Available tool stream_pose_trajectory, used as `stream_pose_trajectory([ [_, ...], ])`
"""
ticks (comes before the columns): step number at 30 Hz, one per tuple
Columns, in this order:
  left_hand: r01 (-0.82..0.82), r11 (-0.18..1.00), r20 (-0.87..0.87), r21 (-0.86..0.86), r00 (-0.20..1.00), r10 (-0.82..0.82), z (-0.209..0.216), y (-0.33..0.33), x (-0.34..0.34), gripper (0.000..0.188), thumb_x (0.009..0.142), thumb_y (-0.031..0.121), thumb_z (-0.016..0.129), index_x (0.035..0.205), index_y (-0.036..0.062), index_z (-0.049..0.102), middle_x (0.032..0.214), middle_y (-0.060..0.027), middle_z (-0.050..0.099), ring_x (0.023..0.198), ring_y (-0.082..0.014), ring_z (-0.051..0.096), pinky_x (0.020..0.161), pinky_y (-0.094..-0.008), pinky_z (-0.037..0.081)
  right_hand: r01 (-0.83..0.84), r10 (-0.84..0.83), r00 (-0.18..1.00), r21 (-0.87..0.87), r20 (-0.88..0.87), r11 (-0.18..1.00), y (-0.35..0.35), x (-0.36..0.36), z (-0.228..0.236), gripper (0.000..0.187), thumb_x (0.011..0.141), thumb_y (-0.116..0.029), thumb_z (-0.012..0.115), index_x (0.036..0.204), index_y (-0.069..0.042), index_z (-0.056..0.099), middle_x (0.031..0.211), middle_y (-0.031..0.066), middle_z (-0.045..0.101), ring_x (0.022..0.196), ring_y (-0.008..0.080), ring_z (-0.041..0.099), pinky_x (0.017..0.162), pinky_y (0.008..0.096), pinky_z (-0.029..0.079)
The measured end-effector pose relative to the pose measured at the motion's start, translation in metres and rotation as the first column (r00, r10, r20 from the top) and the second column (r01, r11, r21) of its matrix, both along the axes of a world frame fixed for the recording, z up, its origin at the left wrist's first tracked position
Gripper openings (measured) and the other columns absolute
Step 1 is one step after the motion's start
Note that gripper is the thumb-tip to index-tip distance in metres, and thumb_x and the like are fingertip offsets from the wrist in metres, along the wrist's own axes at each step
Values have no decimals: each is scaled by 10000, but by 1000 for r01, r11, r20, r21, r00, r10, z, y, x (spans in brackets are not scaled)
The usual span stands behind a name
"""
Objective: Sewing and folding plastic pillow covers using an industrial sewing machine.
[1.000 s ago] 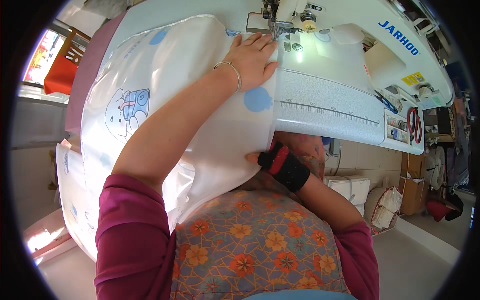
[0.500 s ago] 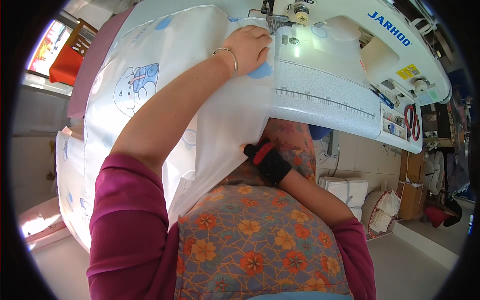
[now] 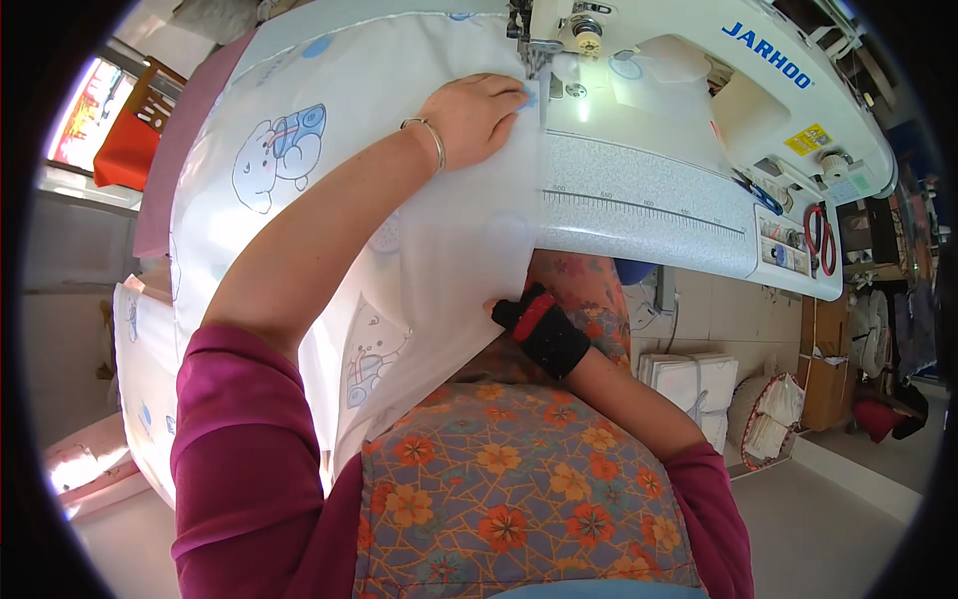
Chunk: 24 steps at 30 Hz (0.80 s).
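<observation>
A large white, slightly sheer cloth (image 3: 459,235) with blue cartoon prints spreads over the left of the sewing machine bed and hangs down toward my lap. My left hand (image 3: 474,120) lies on it with fingers extended, just short of the presser foot (image 3: 540,52). Its right edge runs straight below the foot. Lower down, by my lap, my right hand (image 3: 539,324) wears a black fingerless glove with a red band. Its thumb and fingers close on the cloth's hanging edge; the fingertips are partly hidden.
The white sewing machine (image 3: 689,30) arches over the far right, its lamp lit. Along the bed's front edge runs a ruler scale (image 3: 649,207). Blue-handled snips (image 3: 763,195) and red-handled scissors (image 3: 820,240) sit at the right end. Tied white bundles (image 3: 689,384) stand below.
My left hand has shifted back from the presser foot and slightly left. My right hand has moved slightly down and right. More of a printed bear shows on the hanging cloth.
</observation>
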<state>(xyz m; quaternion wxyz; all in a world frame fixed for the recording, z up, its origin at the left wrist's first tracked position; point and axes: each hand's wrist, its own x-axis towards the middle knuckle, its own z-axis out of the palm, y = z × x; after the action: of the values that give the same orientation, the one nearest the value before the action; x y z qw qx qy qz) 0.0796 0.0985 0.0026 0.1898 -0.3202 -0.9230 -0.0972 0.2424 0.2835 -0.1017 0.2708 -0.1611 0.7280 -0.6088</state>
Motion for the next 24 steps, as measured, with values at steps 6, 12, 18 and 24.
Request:
stream_pose_trajectory([
  [6, -15, 1000, 97, 14, 995, 14, -2, -9, -12, 273, 852, 93, 497, 1087, 116, 633, 1185, -2, 583, 1095, -211, 543, 914, -331, 470, 8, -4, 999, -77, 52, 997, -4, -3, 2, 425, 781, -158, 623, 1175, -17, 547, 1058, 161, 635, 985, 281, 610, 857, 376, 480],
  [12, -47, 999, 84, -17, 995, 48, -2, -12, -34, 297, 857, 102, 477, 1112, 126, 626, 1214, 13, 575, 1103, -190, 541, 913, -323, 472, -3, 6, 999, -83, 41, 997, -1, -16, 16, 433, 791, -157, 614, 1192, -14, 534, 1058, 162, 634, 998, 280, 608, 855, 372, 480],
  [18, -58, 998, 97, -35, 993, 61, -1, -14, -44, 319, 851, 113, 472, 1132, 131, 622, 1219, 18, 573, 1105, -194, 540, 920, -325, 472, -14, 15, 1000, -56, 3, 998, -1, -21, 17, 397, 817, -139, 579, 1188, -8, 530, 1057, 162, 634, 1004, 279, 606, 865, 372, 473],
  [24, -35, 999, 86, -18, 996, 36, -2, -16, -44, 320, 839, 102, 483, 1124, 130, 627, 1214, 14, 573, 1103, -198, 538, 922, -329, 472, 21, -18, 1000, -134, 24, 991, -1, -21, 9, 331, 828, -132, 567, 1135, -10, 564, 1023, 154, 636, 990, 267, 600, 869, 362, 466],
])
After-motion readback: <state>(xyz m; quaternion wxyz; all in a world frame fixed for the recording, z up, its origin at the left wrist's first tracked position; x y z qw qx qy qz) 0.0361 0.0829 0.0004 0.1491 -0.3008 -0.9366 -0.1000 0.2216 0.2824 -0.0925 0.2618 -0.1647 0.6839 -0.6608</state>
